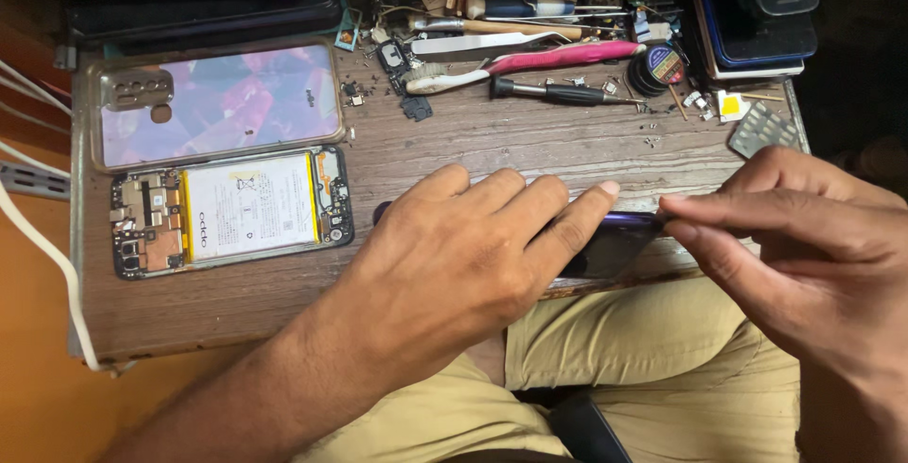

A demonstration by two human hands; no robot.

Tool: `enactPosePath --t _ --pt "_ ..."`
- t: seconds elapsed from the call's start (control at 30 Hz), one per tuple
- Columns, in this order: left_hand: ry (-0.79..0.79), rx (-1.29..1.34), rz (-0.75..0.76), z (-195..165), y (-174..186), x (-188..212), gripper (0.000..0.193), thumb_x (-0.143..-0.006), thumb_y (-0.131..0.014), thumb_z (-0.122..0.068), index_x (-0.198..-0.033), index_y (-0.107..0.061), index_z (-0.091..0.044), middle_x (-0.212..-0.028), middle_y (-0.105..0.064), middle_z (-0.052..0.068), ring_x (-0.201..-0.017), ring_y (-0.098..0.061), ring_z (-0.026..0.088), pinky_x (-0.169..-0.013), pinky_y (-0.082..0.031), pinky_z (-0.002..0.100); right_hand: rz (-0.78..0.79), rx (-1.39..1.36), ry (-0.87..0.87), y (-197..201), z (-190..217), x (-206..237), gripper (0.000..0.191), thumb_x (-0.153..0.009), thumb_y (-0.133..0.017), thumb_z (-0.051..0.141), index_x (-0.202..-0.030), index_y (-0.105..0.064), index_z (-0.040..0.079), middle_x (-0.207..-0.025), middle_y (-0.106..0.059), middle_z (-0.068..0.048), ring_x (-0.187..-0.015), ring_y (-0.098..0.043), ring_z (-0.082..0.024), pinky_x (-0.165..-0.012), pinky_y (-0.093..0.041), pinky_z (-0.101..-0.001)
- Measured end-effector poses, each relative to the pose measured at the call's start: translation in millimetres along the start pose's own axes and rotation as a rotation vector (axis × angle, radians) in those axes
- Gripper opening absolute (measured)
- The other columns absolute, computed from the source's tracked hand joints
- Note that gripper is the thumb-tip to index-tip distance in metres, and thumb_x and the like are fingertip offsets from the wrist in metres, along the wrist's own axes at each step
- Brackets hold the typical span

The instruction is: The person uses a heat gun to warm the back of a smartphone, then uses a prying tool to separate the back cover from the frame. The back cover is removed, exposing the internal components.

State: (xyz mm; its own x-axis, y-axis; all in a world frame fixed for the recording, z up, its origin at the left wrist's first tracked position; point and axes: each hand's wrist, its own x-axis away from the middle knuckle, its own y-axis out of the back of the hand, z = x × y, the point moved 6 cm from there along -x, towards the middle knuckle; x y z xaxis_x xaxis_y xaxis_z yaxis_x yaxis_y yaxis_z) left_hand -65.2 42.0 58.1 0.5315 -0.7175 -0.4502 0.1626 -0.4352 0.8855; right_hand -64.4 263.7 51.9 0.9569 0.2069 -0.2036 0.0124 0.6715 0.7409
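Note:
My left hand (463,245) lies flat over a dark smartphone (615,241) at the front edge of the wooden table (530,141), fingers spread and pressing it down. Most of that phone is hidden under the hand. My right hand (794,236) comes in from the right with thumb and forefinger pinched at the phone's right end; whether a thin tool sits between the fingertips I cannot tell. To the left lies an opened phone (232,209) with its white battery and circuit board exposed, and above it a shiny back cover (218,104).
Along the table's far side lie tweezers (482,42), a pink toothbrush (530,61), a black screwdriver (558,94), a small round tin (659,68) and scattered tiny parts. A stack of phones (757,9) stands at the top right. White cables (38,236) hang at the left.

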Motion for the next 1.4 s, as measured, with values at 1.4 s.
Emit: enactPosePath --t 1.4 --pt "0.0 -0.077 -0.01 -6.1 2.1 0.4 0.048 -0.094 -0.061 -0.02 -0.141 -0.063 -0.01 -0.1 -0.062 -0.002 -0.09 -0.062 0.011 -0.068 -0.042 0.029 0.369 -0.012 -0.021 5.9 -12.8 -28.5 0.012 -0.084 -0.079 0.01 -0.095 -0.081 0.006 -0.071 -0.065 -0.005 -0.061 -0.063 -0.012 -0.052 -0.053 -0.0262"
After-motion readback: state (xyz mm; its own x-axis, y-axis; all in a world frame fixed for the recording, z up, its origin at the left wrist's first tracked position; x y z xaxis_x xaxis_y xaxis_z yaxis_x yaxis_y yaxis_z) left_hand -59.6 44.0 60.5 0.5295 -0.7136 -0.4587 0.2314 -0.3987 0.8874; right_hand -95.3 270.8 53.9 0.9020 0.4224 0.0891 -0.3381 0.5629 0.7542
